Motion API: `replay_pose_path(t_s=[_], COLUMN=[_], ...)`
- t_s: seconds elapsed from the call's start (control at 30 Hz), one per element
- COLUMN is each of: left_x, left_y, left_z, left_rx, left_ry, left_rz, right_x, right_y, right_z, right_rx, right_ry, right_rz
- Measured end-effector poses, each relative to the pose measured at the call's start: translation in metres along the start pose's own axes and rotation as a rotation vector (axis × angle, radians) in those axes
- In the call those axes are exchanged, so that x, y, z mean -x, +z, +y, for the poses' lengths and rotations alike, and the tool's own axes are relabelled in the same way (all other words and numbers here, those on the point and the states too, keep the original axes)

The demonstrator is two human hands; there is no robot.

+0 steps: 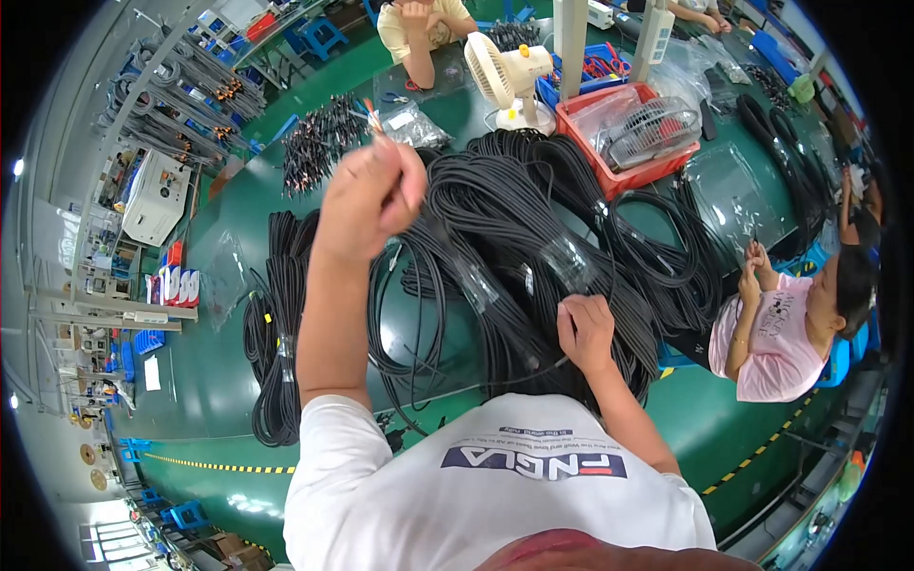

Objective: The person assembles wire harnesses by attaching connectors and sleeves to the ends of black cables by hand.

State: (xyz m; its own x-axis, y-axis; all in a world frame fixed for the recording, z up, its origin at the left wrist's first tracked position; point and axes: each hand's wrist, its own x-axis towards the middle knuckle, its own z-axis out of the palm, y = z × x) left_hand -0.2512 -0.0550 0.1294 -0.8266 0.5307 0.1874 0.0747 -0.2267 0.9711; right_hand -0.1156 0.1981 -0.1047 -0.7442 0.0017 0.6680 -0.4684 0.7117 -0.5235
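Observation:
My left hand (371, 195) is raised over the table, its fingers curled closed. Thin wire ends (372, 116), reddish and pale, stick up from its grip, slightly blurred. My right hand (586, 328) is closed low over the coiled cables, and a thin black cable (519, 376) runs leftward from beneath it. Between and beyond the hands lie large bundles of black cable (486, 195), bound with clear plastic wrap (568, 262). A looser loop of black cable (371, 333) lies below my left hand, partly hidden by the forearm.
A smaller cable bundle (276, 366) lies left on the green table (205, 357). Farther back are a pile of short black leads (319, 143), a cream fan (505, 76) and a red crate (609, 176). One person (776, 328) sits at right, another (419, 33) opposite.

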Motion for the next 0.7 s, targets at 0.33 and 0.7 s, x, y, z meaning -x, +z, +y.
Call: replay_pose_path(t_s=[0.33, 0.7], left_x=[0.075, 0.096], left_y=[0.071, 0.100], left_z=[-0.029, -0.028], left_rx=[0.069, 0.055], left_ry=[-0.049, -0.097], left_rz=[-0.137, -0.166], right_x=[-0.017, -0.086], right_y=[-0.024, -0.095], right_z=[-0.016, -0.103], right_rx=[-0.327, -0.451], right_ry=[0.433, 0.053], right_rz=[-0.032, 0.062])
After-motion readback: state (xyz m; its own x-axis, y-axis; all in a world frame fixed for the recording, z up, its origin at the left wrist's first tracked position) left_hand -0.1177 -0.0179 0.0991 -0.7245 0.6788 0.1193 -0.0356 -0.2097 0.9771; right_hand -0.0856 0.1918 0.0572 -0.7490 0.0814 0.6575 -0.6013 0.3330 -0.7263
